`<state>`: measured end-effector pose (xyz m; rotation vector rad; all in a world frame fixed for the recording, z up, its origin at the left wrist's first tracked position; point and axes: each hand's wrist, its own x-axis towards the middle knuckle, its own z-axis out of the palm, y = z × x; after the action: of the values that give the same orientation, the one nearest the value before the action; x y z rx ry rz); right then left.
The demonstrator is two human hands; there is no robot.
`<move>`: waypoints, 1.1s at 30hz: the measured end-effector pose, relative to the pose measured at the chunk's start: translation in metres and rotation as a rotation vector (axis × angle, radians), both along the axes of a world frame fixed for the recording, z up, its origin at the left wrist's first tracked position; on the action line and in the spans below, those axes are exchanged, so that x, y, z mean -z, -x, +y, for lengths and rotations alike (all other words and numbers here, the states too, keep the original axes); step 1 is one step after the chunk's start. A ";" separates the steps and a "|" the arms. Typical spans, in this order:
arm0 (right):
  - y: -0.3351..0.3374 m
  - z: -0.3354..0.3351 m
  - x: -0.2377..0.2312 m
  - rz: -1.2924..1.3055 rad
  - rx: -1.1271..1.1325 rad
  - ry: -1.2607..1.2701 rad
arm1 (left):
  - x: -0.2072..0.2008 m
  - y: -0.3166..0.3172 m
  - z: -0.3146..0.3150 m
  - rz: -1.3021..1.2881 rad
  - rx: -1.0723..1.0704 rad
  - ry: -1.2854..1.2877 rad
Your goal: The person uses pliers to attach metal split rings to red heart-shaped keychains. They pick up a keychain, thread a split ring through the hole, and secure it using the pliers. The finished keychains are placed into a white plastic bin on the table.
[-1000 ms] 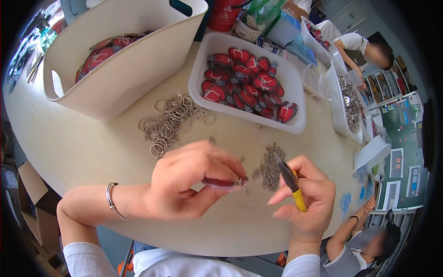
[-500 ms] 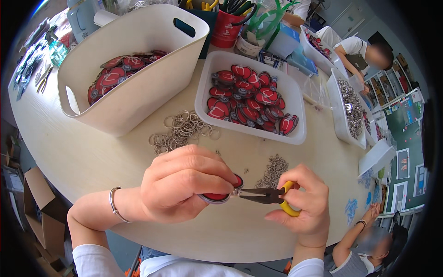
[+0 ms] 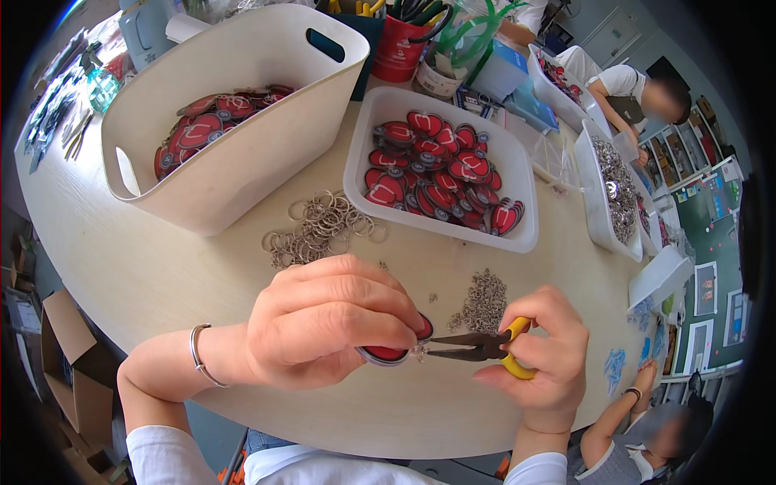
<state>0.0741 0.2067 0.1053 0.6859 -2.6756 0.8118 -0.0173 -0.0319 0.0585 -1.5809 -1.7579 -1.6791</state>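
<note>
In the head view, the step seemed to call for the left hand (image 3: 335, 323) to hold the red tag (image 3: 386, 354) firm, fingertips clear of the metal tips, while the right hand (image 3: 554, 347) lined up the pliers (image 3: 488, 346) squarely; a light squeeze probably suited so small a metal fitting (image 3: 419, 352), since a hard one could have bent it. The left hand pinched the tag between thumb and fingers; the right hand was curled round the pliers' yellow handles, and their jaws stood spread at the fitting, though whether they touched it I could not tell. The tag was above the table (image 3: 323, 414), left of the pliers: rounded, red, with a dark rim and a paler outer edge, its middle largely hidden by the fingers, the fitting at its right side
</note>
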 end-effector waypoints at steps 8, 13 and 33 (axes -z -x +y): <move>-0.003 -0.003 0.001 0.096 -0.023 -0.085 | -0.001 0.000 -0.001 -0.029 -0.002 -0.019; -0.011 -0.017 0.015 0.241 0.021 -0.107 | -0.001 -0.006 -0.006 0.065 -0.146 0.006; -0.005 -0.015 0.009 -0.133 -0.148 0.227 | -0.008 -0.001 -0.018 0.251 -0.071 0.040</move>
<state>0.0795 0.1920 0.0964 0.8049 -2.6118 1.2183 -0.0160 -0.0502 0.0664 -1.6435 -1.7065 -1.3549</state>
